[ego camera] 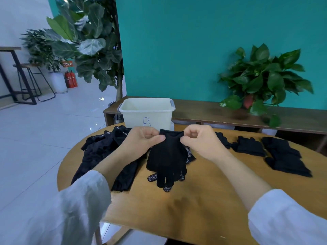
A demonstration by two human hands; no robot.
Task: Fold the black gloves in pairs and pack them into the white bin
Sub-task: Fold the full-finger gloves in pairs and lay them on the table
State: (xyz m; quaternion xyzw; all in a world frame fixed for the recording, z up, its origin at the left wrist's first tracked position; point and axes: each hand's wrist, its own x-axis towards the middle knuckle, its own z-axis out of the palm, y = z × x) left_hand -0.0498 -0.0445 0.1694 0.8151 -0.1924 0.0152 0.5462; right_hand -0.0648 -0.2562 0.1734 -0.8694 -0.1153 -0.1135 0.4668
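Holding: left hand (141, 138) and right hand (200, 140) each pinch a corner of the cuff of a pair of black gloves (168, 158) — thumb and curled fingers closed on the fabric.
Gloves in hand: hang between the two hands, fingers pointing down toward the person, white grip dots showing at the fingertips, which meet the wooden table (203, 200).
White bin (147, 110): just beyond both hands, marked with a blue letter.
Unfolded gloves (106, 152): a loose dark heap beside and under the left hand.
Folded gloves (283, 156): stacks out past the right hand, apart from it.
Potted plant (263, 80): far beyond the right hand — on a low shelf.
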